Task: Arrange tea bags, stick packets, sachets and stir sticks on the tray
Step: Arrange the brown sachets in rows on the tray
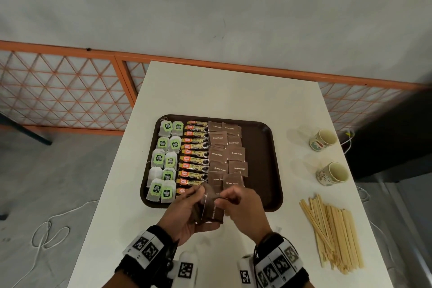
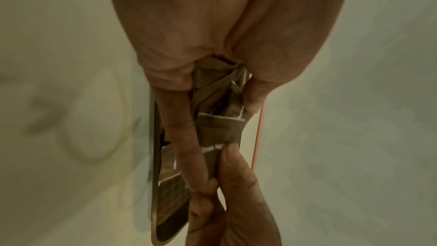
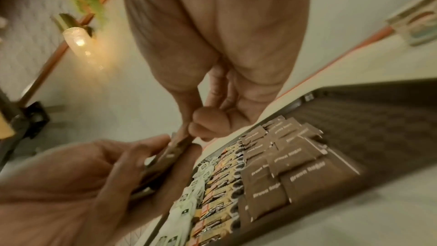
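A brown tray [image 1: 266, 147] on the white table holds tea bags [image 1: 163, 159] with green tags at its left. Beside them lies a column of orange stick packets [image 1: 194, 159], then brown sugar sachets [image 1: 226, 154] in the middle. The tray's right part is bare. My left hand [image 1: 187, 208] grips a bundle of brown sachets [image 1: 210, 208] over the tray's near edge. My right hand [image 1: 240, 206] pinches the top sachet [image 2: 220, 128] of that bundle. Wooden stir sticks [image 1: 332, 231] lie in a loose pile on the table, right of the tray.
Two paper cups [image 1: 323, 139] [image 1: 333, 173] stand on the table right of the tray, beyond the stir sticks. An orange lattice fence [image 1: 58, 89] runs behind the table. White cables [image 1: 46, 231] lie on the floor at the left.
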The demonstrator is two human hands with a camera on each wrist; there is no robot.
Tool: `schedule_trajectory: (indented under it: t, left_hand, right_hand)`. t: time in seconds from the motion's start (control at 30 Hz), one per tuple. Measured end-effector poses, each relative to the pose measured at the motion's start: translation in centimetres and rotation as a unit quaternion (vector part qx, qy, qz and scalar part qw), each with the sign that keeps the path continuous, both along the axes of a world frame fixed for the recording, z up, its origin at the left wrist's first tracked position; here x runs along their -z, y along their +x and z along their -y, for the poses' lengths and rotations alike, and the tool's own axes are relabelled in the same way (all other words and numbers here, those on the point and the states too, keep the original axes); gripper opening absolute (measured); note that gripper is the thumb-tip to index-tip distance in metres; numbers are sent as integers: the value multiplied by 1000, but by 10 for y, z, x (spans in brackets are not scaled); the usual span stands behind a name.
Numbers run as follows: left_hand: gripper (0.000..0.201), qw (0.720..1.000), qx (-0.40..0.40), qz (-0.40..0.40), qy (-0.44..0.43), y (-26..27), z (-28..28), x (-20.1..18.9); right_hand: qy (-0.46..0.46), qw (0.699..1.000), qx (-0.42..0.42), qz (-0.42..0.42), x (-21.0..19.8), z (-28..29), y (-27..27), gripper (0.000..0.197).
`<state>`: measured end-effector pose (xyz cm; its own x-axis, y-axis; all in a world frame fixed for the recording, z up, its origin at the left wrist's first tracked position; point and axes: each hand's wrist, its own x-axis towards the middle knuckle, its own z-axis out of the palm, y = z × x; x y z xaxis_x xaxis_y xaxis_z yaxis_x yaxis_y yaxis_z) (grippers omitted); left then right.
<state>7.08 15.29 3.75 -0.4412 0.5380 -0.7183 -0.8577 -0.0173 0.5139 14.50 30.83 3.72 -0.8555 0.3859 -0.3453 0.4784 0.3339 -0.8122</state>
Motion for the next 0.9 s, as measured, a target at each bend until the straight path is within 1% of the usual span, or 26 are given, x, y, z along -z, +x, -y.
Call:
schedule_trajectory:
  t: [0.03, 0.1, 0.13, 0.2, 0.27, 0.3, 0.37, 0.43, 0.5, 0.57, 0.6, 0.67, 0.7, 0.73, 0.77, 0.8, 0.87, 0.9]
  left_hand:
    - [23, 1000, 4, -1, 1, 1, 2, 2]
    - [25, 1000, 25, -10, -1, 4, 7, 8]
    - [26, 999, 39, -20, -6, 6, 9, 10]
    - [27, 997, 52, -45, -27, 10, 12, 14]
    - [24, 996, 31, -63, -51, 9, 16, 18]
    - [23, 996, 12, -66, -62, 8, 18, 20]
    - [22, 995, -26, -64, -77, 4, 25, 23]
    - [19, 994, -45, -53, -79, 1, 31, 22]
    - [16, 996, -48, -31, -73, -1, 35, 18]
    - [18, 996, -56, -7, -66, -3, 38, 14]
    - [20, 996, -60, 1, -62, -3, 38, 12]
    - [25, 996, -66, 18, -52, -3, 38, 10]
    - [28, 997, -66, 30, -42, -2, 38, 9]
    - [30, 997, -64, 40, -29, -2, 38, 8]
    - [30, 997, -58, 44, -16, -2, 38, 7]
    - [28, 998, -46, 42, -8, -2, 38, 6]
    - [24, 1000, -21, 21, -9, -1, 34, 5]
    - [24, 1000, -10, 5, -14, -1, 32, 4]
  right_hand:
    - [-24, 999, 33, -6, 2, 0, 3, 6]
    - [-99, 990, 98, 1, 5, 0, 11, 3]
    - [-135, 984, 113, 15, 6, 0, 15, 4]
    - [-179, 977, 99, 52, 12, 2, 21, 10]
    - [-191, 975, 84, 82, 19, -1, 21, 10]
    - [-198, 971, 100, 85, 22, -5, 18, 8]
    - [-216, 960, 162, 80, 27, -17, 9, 6]
    - [-186, 961, 184, 91, 31, -25, -1, 8]
    - [-155, 968, 173, 99, 34, -26, -10, 11]
    - [-141, 972, 156, 108, 40, -24, -17, 11]
    - [-113, 976, 146, 119, 42, -23, -18, 10]
    - [15, 981, 122, 149, 44, -25, -16, 16]
    - [78, 977, 128, 149, 42, -28, -13, 17]
    - [112, 976, 138, 128, 36, -30, -11, 16]
    - [117, 978, 141, 101, 28, -30, -9, 14]
    - [105, 984, 119, 82, 20, -28, -8, 13]
    - [54, 996, 4, 67, 2, -17, -6, 18]
    - [11, 996, -56, 61, -5, -9, -6, 23]
